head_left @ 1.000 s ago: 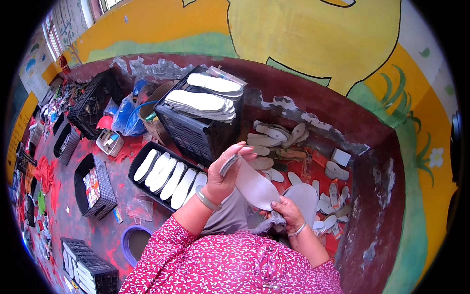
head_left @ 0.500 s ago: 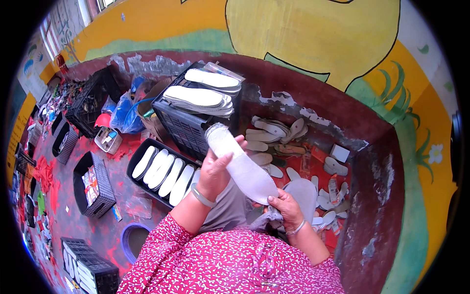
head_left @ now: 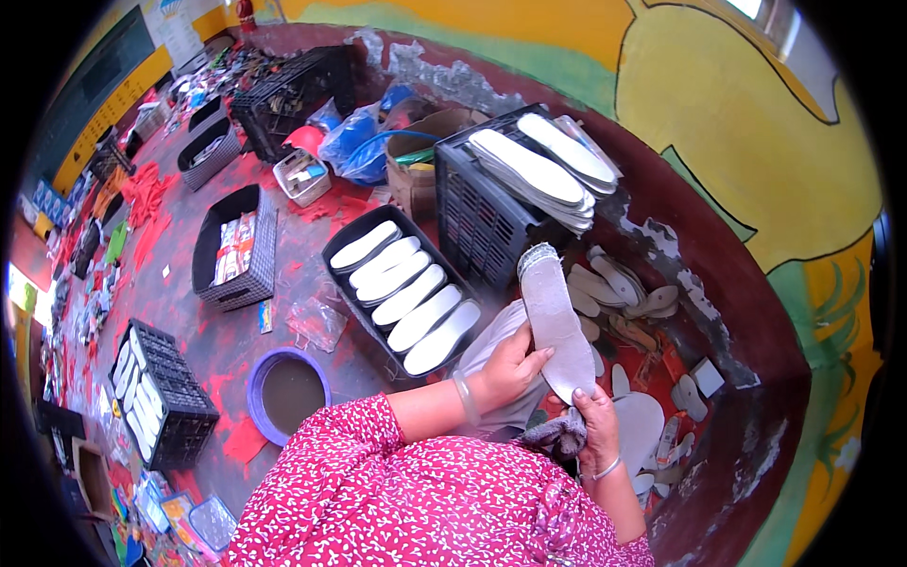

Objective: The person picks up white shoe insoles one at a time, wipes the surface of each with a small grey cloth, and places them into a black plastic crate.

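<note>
A pale grey shoe insole (head_left: 559, 326) stands nearly upright between my two hands, its frayed end uppermost. My left hand (head_left: 510, 367) is closed on its left edge, thumb on the near face and the other fingers partly hidden. At the lower end, my right hand (head_left: 597, 427) pinches the insole between thumb and fingers. A grey cloth (head_left: 556, 437) bunches just below, against my right hand; whether that hand also holds it, I cannot tell. A large flat pale sole-shaped piece (head_left: 639, 427) lies beyond my right wrist.
A black basket (head_left: 342, 253) with a row of white insoles is left of my knee. Stacked insoles (head_left: 529, 168) top an upturned black crate (head_left: 482, 213). Loose insoles (head_left: 619, 283) pile by the maroon wall. A purple basin (head_left: 257, 416) of murky water and another insole crate (head_left: 189, 402) stand left.
My view has swung left, so the surroundings sit further right. The insole has turned more upright and shows a greyer face. My left hand has shifted down along it.
</note>
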### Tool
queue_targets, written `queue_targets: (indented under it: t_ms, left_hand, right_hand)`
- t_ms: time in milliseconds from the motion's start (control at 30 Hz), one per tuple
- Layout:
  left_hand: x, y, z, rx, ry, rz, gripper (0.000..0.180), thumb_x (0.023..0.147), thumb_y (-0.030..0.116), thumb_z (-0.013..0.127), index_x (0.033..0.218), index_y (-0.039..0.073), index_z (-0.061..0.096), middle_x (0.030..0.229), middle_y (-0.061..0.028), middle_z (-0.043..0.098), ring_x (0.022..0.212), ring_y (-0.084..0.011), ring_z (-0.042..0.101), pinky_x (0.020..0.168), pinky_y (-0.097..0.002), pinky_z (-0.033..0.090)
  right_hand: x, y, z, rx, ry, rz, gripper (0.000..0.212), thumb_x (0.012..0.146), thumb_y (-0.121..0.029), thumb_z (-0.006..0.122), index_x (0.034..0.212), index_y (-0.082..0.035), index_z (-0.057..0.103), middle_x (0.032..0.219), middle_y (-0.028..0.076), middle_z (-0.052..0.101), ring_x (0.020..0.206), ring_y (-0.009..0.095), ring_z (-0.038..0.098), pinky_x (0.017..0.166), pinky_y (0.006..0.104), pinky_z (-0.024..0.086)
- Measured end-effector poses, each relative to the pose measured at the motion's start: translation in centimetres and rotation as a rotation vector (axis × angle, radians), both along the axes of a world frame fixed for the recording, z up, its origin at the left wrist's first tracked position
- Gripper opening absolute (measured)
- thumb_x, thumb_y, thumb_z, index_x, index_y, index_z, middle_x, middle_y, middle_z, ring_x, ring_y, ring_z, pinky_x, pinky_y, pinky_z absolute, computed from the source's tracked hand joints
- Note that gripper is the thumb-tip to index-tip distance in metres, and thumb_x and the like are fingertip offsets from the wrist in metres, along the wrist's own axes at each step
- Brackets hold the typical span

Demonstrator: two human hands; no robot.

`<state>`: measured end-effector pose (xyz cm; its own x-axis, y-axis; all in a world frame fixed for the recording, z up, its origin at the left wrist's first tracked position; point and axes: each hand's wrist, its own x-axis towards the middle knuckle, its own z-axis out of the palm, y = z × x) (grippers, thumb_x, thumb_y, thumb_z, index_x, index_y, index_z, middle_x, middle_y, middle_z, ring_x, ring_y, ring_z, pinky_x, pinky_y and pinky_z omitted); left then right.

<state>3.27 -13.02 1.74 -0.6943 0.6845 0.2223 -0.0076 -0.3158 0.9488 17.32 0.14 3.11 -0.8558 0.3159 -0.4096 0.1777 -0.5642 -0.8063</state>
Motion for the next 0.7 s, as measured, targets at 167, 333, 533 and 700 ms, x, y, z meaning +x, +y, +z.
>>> queue_targets:
  t_ms: [167,333,533,700]
  left_hand:
    - [-2.3,-1.6,-0.5,0.016,-0.395,-0.064,0.038,0.089,0.008,0.055,0.125,0.004,0.043,0.107,-0.0038,0.058,0.09,-0.0096,0.056,0.071,-0.022,0.048]
    - [-3.5,-3.8,-0.9,0.031,-0.588,-0.157,0.03,0.09,0.015,0.058,0.117,0.004,0.052,0.102,-0.0038,0.061,0.086,-0.0107,0.059,0.062,-0.0211,0.047]
    - [-5.7,-6.8,-2.3,-0.128,-0.479,-0.079,0.034,0.091,0.027,0.056,0.115,0.003,0.054,0.1,-0.0065,0.063,0.088,-0.0142,0.061,0.062,-0.0239,0.047]
    - [-6.7,-8.8,-2.1,-0.431,0.376,0.374,0.013,0.084,0.01,0.063,0.093,0.001,0.061,0.084,-0.0082,0.064,0.076,-0.0154,0.061,0.062,-0.0276,0.047]
  right_hand:
    - [-1.2,-0.7,0.4,0.133,-0.006,0.107,0.023,0.088,-0.012,0.057,0.107,0.002,0.057,0.09,0.015,0.068,0.061,0.006,0.055,0.056,0.0194,0.045]
    - [-1.6,0.3,-0.2,0.252,0.048,0.145,0.019,0.09,-0.01,0.057,0.105,0.0,0.06,0.086,0.002,0.064,0.066,0.005,0.052,0.06,0.0195,0.042]
    - [-4.0,0.6,3.1,0.597,0.146,0.183,0.022,0.09,-0.006,0.056,0.109,0.002,0.059,0.096,0.0,0.06,0.087,0.007,0.052,0.079,0.0209,0.04]
    - [-5.4,1.0,3.9,0.755,0.091,0.234,0.018,0.09,-0.004,0.053,0.105,0.001,0.061,0.086,-0.003,0.057,0.078,0.007,0.052,0.07,0.0218,0.043]
